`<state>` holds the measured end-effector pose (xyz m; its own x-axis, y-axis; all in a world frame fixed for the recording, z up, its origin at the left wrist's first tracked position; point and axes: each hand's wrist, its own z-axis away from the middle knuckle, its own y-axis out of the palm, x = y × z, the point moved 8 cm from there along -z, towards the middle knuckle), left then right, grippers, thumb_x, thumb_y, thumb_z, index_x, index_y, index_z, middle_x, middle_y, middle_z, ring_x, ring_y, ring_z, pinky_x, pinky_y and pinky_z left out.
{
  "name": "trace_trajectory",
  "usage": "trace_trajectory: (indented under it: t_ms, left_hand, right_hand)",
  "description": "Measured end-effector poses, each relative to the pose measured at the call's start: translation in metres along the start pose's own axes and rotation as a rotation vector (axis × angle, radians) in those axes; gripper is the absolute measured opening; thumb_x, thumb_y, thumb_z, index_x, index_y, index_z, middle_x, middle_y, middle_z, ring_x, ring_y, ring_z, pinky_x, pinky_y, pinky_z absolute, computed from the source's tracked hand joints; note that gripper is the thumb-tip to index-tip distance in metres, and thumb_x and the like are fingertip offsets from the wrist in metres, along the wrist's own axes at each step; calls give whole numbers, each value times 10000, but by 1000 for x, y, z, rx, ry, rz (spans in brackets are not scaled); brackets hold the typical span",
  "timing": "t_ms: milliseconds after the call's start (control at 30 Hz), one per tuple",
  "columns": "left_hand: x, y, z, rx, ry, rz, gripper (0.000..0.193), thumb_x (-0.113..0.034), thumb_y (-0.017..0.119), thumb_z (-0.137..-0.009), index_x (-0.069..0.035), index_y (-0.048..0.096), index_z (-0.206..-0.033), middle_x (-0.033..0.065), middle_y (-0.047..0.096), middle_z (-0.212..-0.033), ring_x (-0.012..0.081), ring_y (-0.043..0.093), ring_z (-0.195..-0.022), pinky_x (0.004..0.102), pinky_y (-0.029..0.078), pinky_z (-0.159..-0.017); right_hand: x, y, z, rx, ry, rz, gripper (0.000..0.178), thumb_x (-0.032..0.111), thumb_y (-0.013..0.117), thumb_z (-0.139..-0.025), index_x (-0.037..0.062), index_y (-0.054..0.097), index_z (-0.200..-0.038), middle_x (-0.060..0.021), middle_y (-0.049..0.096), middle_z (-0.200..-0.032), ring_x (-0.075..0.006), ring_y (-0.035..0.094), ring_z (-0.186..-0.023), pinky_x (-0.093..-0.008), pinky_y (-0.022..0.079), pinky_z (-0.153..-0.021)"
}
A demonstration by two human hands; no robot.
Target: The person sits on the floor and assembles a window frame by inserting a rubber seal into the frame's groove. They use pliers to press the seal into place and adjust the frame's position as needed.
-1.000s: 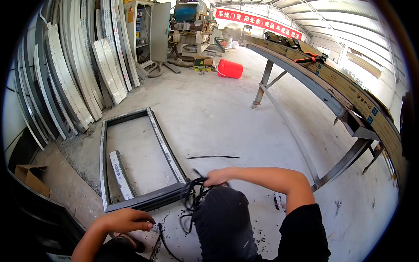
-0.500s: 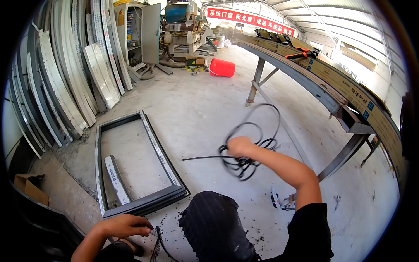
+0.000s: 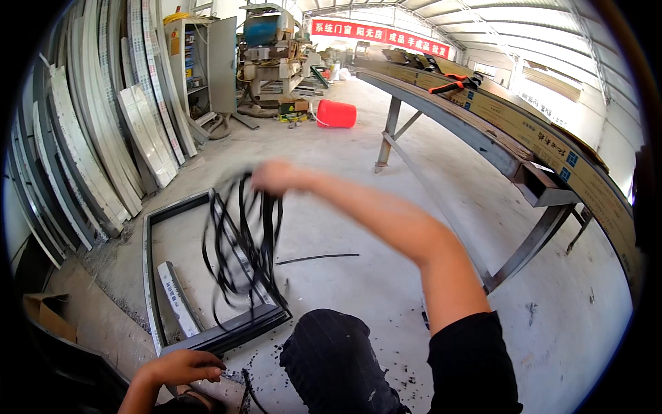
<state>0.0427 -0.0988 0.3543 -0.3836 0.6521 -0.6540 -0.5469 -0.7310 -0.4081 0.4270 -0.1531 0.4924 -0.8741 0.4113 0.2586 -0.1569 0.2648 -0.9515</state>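
Observation:
My right hand [image 3: 274, 178], smeared by motion, grips the top of a loose coil of thin black rubber strip [image 3: 245, 241]. Its loops hang down over the right side of a dark rectangular window frame [image 3: 238, 334] lying on the floor. Inside the frame lies a short pale profile offcut [image 3: 178, 298]. A single straight black strip [image 3: 317, 259] rests on the floor right of the coil. By the frame's near corner, my left hand [image 3: 185, 367] hovers with fingers loosely bent and apart, holding nothing. Another piece of dark strip [image 3: 254, 395] lies beside it.
Long profiles [image 3: 89, 131] lean along the left wall, with a cardboard box [image 3: 48, 310] nearer me. A red bucket [image 3: 336, 114] lies on its side further back. To the right stands a long metal bench [image 3: 496, 141] carrying an orange-black clamp [image 3: 455, 83]. Black crumbs dot the floor around my knee.
My right hand has lifted the black coil and swung it left, from the open floor to above the window frame. The left hand has hardly moved. The view has shifted slightly.

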Motion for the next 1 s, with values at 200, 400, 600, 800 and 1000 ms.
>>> trace_trajectory:
  t_ms: [200,400,600,800,1000]
  left_hand:
    - [0,0,-5,58,6,-48,494,-438,549,-979,-50,605,-1279,79,706,-1074,187,646,-1045,308,467,-955]
    - [-3,11,-18,137,37,-45,543,-490,529,-971,-38,607,-1261,115,696,-1082,230,644,-1053,330,470,-943]
    - [-6,16,-19,139,77,-94,530,-477,532,-974,-38,604,-1262,142,692,-1075,254,654,-1029,337,490,-902]
    - [12,15,-20,117,11,-34,493,-479,519,-977,-65,612,-1228,177,672,-1059,284,668,-971,374,517,-831]
    - [59,30,-28,170,-57,-343,505,-540,473,-958,-126,611,-1212,152,681,-1091,344,634,-1048,423,491,-884]
  right_hand:
    - [-104,-324,177,-1679,177,-1346,363,244,542,-944,-73,596,-1110,-192,660,-1087,-278,673,-876,-388,569,-763]
    - [-159,-299,182,-1602,342,-1102,305,288,639,-913,4,581,-821,-61,593,-719,-168,569,-648,-370,449,-531]
    - [-34,-15,23,-441,340,-1046,201,194,643,-826,8,629,-899,-94,618,-817,-203,615,-779,-368,562,-626]
    - [131,174,11,282,-268,-272,293,248,686,-786,12,694,-958,-182,674,-936,-308,662,-886,-393,546,-721]
    - [209,271,69,433,-945,372,143,151,610,-780,105,722,-855,-107,641,-963,-285,628,-926,-432,532,-766]
